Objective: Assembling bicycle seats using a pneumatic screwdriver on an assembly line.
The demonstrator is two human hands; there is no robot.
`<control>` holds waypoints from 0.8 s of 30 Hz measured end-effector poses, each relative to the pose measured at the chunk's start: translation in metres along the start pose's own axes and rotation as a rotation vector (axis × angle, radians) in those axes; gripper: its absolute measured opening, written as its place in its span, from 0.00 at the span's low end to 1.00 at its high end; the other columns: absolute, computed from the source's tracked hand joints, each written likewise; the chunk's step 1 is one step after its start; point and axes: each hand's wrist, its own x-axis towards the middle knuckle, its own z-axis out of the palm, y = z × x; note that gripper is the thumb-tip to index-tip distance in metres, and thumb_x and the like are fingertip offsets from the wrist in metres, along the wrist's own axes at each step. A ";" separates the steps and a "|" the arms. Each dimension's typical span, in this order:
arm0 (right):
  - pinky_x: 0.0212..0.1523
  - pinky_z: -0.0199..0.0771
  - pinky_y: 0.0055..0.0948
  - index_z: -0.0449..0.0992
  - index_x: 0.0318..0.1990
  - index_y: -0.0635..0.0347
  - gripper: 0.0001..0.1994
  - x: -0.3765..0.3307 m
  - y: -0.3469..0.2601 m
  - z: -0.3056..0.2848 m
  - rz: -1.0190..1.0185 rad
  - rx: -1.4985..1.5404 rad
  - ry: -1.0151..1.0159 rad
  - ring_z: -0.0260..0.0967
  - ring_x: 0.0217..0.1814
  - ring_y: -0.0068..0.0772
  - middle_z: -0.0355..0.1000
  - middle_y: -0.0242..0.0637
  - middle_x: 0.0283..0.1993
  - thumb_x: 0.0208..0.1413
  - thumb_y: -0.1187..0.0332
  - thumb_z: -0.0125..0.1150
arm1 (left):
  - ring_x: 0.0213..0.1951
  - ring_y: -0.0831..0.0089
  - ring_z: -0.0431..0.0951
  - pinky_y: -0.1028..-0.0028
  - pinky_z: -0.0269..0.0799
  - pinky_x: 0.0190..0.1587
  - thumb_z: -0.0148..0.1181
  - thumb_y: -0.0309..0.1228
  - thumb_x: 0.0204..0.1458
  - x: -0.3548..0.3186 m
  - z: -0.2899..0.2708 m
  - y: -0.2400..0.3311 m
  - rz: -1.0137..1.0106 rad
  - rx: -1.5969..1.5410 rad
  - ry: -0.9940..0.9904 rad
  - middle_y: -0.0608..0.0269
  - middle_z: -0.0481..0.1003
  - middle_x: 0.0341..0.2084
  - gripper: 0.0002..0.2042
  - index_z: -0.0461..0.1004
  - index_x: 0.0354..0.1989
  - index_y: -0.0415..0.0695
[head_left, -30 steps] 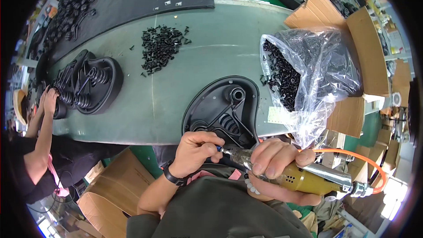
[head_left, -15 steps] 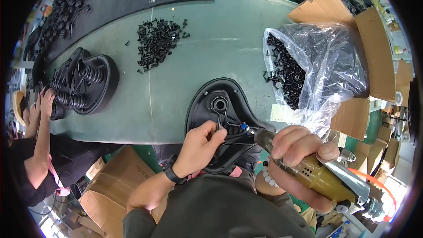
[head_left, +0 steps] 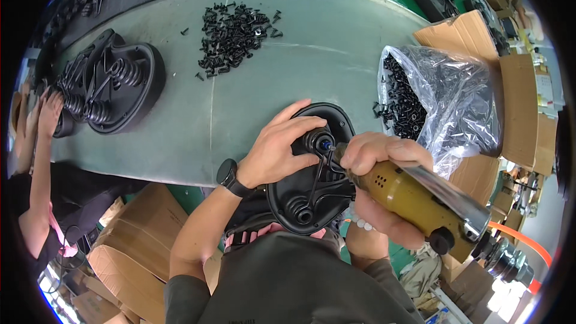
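A black bicycle saddle (head_left: 341,117) lies underside up at the table's front edge, against my body. It has metal rails and two coil springs. My left hand (head_left: 273,150) is curled round the far coil spring (head_left: 310,138), thumb on the near side. The near coil spring (head_left: 299,210) stands uncovered. In my right hand (head_left: 387,149) is a yellow-brown air screwdriver (head_left: 405,197), gripped round its body. Its blue tip (head_left: 326,144) is at the centre of the far spring. Whether a screw sits under the tip is hidden.
A heap of black screws (head_left: 231,39) lies on the green table (head_left: 300,54). An open carton (head_left: 519,108) with a clear bag (head_left: 456,96) of screws stands right. Another saddle (head_left: 153,78) and a co-worker's hands (head_left: 51,111) are at left. An orange hose (head_left: 522,240) trails right.
My left hand has gone from the saddle's middle to the far spring and closed round it. The screwdriver tip has moved left and away from me, onto that spring. The view has shifted.
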 end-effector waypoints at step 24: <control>0.28 0.70 0.32 0.64 0.44 0.68 0.48 -0.006 0.032 0.003 0.179 -0.195 -0.007 0.66 0.24 0.38 0.67 0.44 0.27 0.40 0.22 0.49 | 0.59 0.53 0.68 0.58 0.64 0.62 0.72 0.27 0.35 0.002 0.004 -0.007 0.019 -0.059 0.099 0.59 0.76 0.45 0.27 0.73 0.49 0.40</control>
